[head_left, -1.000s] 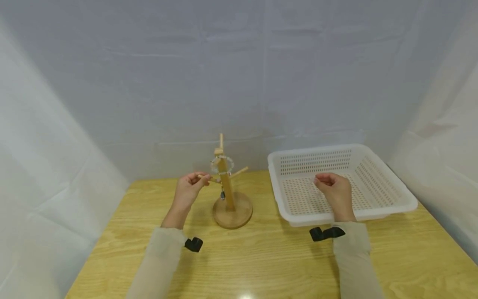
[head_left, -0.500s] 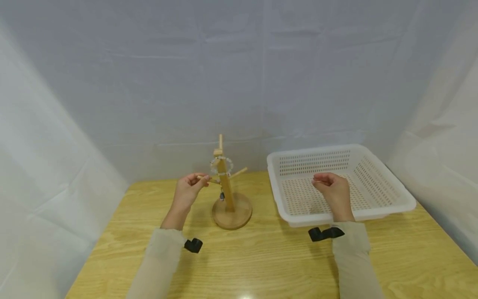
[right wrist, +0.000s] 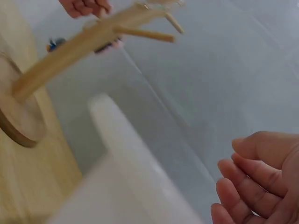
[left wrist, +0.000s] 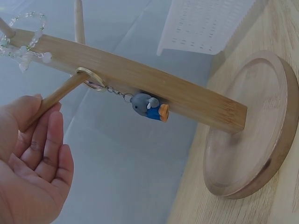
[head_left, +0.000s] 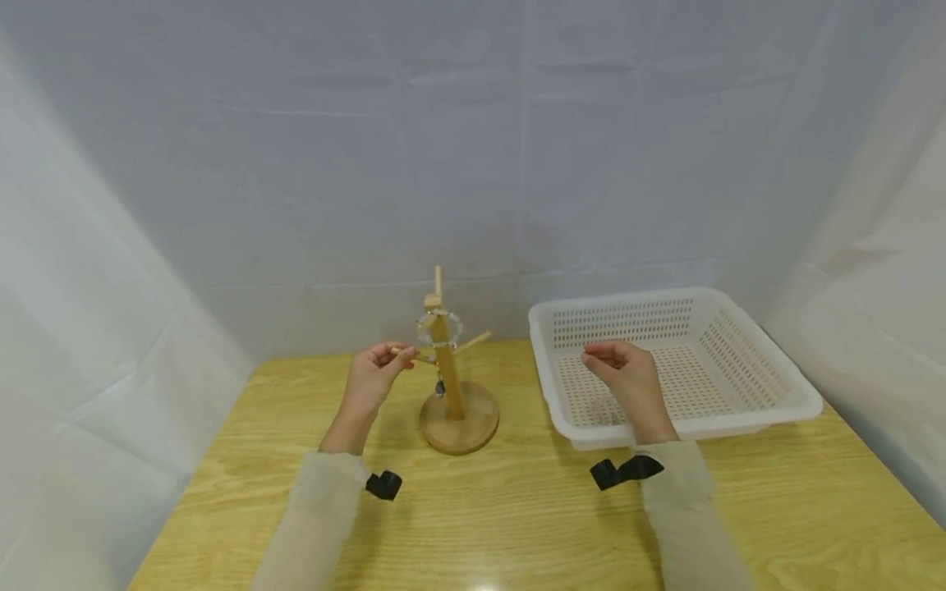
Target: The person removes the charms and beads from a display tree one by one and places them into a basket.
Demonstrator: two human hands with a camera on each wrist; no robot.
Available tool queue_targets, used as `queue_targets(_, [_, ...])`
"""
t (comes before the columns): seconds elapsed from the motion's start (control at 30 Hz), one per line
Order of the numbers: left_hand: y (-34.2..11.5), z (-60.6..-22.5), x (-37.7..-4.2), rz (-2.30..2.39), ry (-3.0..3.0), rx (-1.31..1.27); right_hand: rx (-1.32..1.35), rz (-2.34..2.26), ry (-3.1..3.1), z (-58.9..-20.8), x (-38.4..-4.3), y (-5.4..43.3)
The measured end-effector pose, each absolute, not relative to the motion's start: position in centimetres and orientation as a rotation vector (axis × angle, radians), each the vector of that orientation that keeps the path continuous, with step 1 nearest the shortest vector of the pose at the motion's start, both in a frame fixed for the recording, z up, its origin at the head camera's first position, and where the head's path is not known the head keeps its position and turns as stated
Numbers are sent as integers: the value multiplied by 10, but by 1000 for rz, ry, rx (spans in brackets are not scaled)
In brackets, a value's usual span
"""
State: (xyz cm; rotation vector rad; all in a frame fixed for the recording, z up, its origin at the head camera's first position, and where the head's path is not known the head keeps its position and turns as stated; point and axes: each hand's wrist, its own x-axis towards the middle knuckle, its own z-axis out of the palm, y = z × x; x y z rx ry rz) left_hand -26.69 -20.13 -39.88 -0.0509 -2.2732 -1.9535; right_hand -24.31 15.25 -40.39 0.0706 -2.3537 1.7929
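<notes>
A wooden stand (head_left: 448,369) with a round base (head_left: 460,435) is upright on the table. My left hand (head_left: 372,379) pinches the end of one peg (left wrist: 56,100) between thumb and fingers. On that peg hangs a keychain (left wrist: 149,107) with a small grey and blue figure, its ring (left wrist: 91,78) around the peg near the post. A clear beaded bracelet (head_left: 439,328) hangs higher up. Over the basket, my right hand (head_left: 624,377) has loosely curled fingers; nothing shows between them in the right wrist view (right wrist: 261,177). A faint patch below it is too unclear to tell.
A white perforated plastic basket (head_left: 550,369) stands on the right of the wooden table (head_left: 473,525). Its blurred rim (right wrist: 126,144) is close to the right hand. Bare pegs (head_left: 473,341) jut from the stand. White sheeting (head_left: 473,164) hangs behind and at both sides.
My right hand has moved left over the basket, toward the stand. The left hand stays on the peg, and the stand with its hanging things stays in place.
</notes>
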Motion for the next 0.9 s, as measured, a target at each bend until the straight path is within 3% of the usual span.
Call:
queue_targets(0.47, [-201,-398,-267,-1947,-2283,-55,462,1860,-2375,-401,-241,95])
queue_targets(0.9, [-201,-397,-264,-1946,-2265,-68,535,1924,-2356,-380,-244,79])
